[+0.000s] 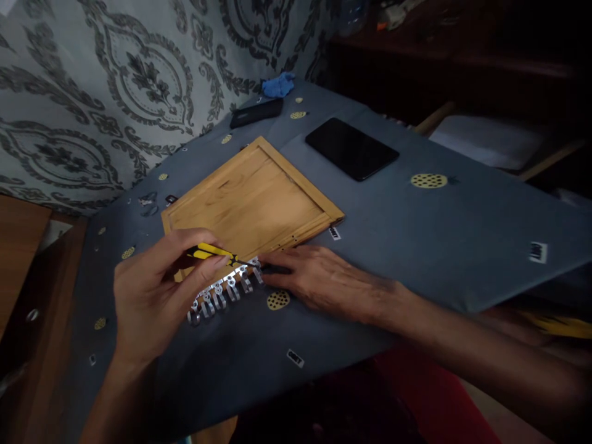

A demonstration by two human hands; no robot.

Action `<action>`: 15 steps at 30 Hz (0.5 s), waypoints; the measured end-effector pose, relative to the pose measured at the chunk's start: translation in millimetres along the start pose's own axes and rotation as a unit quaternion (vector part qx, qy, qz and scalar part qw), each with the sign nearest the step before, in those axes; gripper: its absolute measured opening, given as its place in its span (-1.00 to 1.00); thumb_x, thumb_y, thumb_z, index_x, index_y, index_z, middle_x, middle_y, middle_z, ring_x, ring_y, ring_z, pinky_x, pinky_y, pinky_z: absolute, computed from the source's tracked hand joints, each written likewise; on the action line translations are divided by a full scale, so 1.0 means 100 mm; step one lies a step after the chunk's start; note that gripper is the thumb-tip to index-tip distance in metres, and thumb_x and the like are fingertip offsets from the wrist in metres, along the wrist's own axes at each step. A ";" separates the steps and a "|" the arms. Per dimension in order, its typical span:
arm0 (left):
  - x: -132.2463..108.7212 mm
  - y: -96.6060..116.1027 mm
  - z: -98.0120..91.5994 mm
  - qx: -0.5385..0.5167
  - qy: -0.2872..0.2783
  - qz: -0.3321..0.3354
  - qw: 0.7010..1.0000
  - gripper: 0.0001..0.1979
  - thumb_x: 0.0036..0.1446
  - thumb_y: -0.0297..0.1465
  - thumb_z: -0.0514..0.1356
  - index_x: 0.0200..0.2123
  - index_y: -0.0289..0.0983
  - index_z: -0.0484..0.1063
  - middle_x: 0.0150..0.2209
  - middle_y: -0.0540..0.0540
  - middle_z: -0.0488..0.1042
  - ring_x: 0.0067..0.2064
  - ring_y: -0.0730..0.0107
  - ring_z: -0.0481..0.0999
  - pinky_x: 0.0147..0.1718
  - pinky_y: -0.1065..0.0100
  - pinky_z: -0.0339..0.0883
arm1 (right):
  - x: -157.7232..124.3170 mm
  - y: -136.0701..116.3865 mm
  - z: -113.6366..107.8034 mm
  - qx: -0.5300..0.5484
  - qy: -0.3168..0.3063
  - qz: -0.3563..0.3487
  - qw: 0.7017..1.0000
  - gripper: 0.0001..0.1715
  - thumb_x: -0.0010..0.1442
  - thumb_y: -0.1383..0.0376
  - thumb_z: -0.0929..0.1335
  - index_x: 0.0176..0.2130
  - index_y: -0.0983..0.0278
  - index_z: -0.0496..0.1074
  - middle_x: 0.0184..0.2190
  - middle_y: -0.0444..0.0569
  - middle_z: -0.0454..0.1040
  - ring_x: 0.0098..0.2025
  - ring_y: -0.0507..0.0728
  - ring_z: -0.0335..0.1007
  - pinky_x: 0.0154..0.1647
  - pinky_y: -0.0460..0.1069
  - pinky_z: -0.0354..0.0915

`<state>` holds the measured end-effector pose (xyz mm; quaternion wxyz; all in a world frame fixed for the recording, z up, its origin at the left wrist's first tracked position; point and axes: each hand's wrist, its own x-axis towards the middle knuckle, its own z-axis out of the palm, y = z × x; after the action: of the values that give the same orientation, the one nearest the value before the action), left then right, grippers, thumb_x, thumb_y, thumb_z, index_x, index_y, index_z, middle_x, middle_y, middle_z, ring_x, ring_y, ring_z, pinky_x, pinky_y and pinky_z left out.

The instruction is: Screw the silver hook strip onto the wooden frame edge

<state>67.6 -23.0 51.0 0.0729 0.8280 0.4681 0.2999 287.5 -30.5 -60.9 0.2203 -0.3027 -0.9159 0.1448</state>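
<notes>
A square wooden board (252, 197) with a raised frame lies on a grey-blue cloth (439, 234). Along its near edge runs a row of several small metal hooks (222, 295). My left hand (152, 296) is closed round a yellow-and-black screwdriver (217, 253), whose tip points at the right end of the hook row. My right hand (324, 277) lies on the cloth beside that end, fingertips pressed against the hooks and the board's edge; I cannot make out anything held in it.
A black tablet (352, 148) lies behind the board, a dark phone (256, 113) and a blue rag (279, 84) farther back by the patterned wall. Small loose bits (148, 200) lie left of the board. The table edge drops off at right and front.
</notes>
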 end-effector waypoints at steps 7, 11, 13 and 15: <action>-0.04 0.02 0.01 0.027 0.024 -0.008 0.999 -0.90 0.16 -0.29 0.36 -0.22 -0.04 0.57 -0.30 0.15 0.61 -0.36 0.48 0.59 -0.52 0.42 0.46 | 0.00 0.02 0.01 -0.007 -0.001 -0.002 1.000 -0.53 0.17 0.55 0.39 0.06 0.26 0.48 0.21 0.09 0.43 0.05 0.23 0.50 0.00 0.13 0.47; -0.03 0.02 0.02 0.022 0.028 -0.013 0.999 -0.89 0.18 -0.31 0.35 -0.19 -0.03 0.57 -0.31 0.16 0.61 -0.38 0.49 0.59 -0.50 0.42 0.47 | 0.00 0.02 0.01 -0.007 0.005 -0.004 1.000 -0.52 0.17 0.56 0.39 0.06 0.26 0.48 0.21 0.09 0.43 0.07 0.24 0.49 0.00 0.13 0.48; -0.03 0.03 0.02 0.019 0.025 -0.012 0.999 -0.88 0.18 -0.33 0.34 -0.18 -0.02 0.57 -0.30 0.16 0.61 -0.37 0.49 0.59 -0.48 0.43 0.50 | 0.00 0.01 0.01 -0.007 0.006 -0.005 1.000 -0.52 0.17 0.56 0.39 0.05 0.26 0.48 0.21 0.09 0.43 0.08 0.25 0.49 0.01 0.13 0.48; -0.03 0.02 0.02 0.014 0.025 -0.013 1.000 -0.87 0.18 -0.33 0.34 -0.18 -0.02 0.57 -0.29 0.16 0.61 -0.35 0.48 0.60 -0.43 0.43 0.54 | 0.00 0.01 0.01 -0.006 0.007 -0.004 1.000 -0.52 0.16 0.56 0.39 0.05 0.26 0.49 0.22 0.09 0.42 0.09 0.24 0.49 0.01 0.13 0.48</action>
<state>69.1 -26.7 49.1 0.0540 0.8152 0.4844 0.3128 287.4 -30.3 -62.0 0.2253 -0.3009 -0.9165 0.1367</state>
